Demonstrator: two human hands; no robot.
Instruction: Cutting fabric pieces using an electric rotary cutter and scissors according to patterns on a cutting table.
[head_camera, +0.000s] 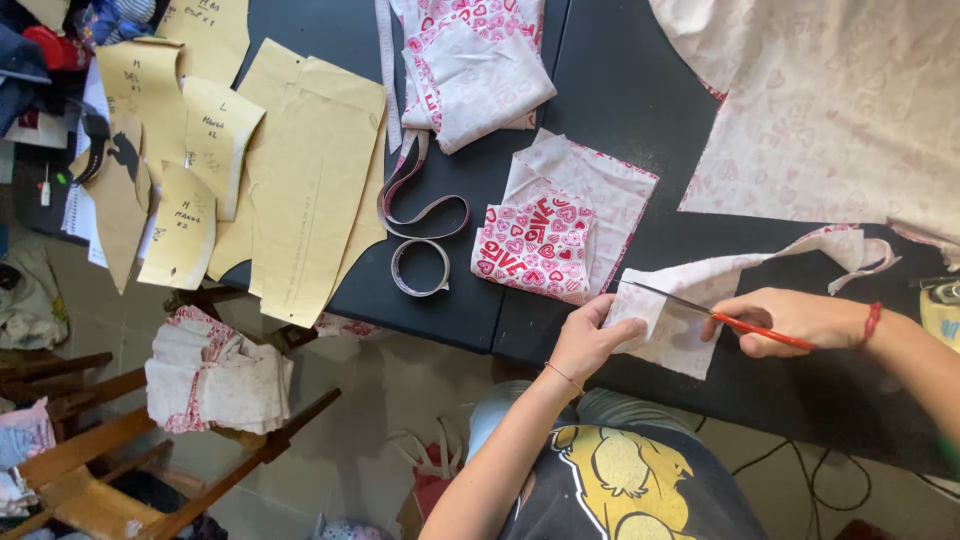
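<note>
Hidden/cut off: right forearm runs out of frame at the right edge; big pale heart-print cloth (830, 100) far right is cropped at top and right. Yellow object (940, 310) at right edge is mostly out of view, can't tell what it is. Scissors' finger loops are buried in the palm, only red handle shafts show. Where the blades end on the cloth is hard to read, probably the tips sit just at the fabric edge by the left thumb.

Grip: right hand (790, 320) has its grip wrapped tight round the red-handled scissors (715, 312), blades pointing left, narrow opening at most. Left hand (590, 340) pinches the near-left corner of the fabric piece (690, 300), thumb on top, fingers under, grip closed on the cloth.

Fabric piece: pale pink print, lying on the dark surface (620, 80) at its near edge, between the two hands, a long strip trailing off to the far right.

Around: folded red-heart fabric stack (535, 245) just left of the left hand; another folded bundle (475, 70) far centre; measuring tape (420, 235) looped left of the stack; tan paper patterns (300, 200) overhanging the left edge; wooden chair (150, 450) with folded cloth near left
</note>
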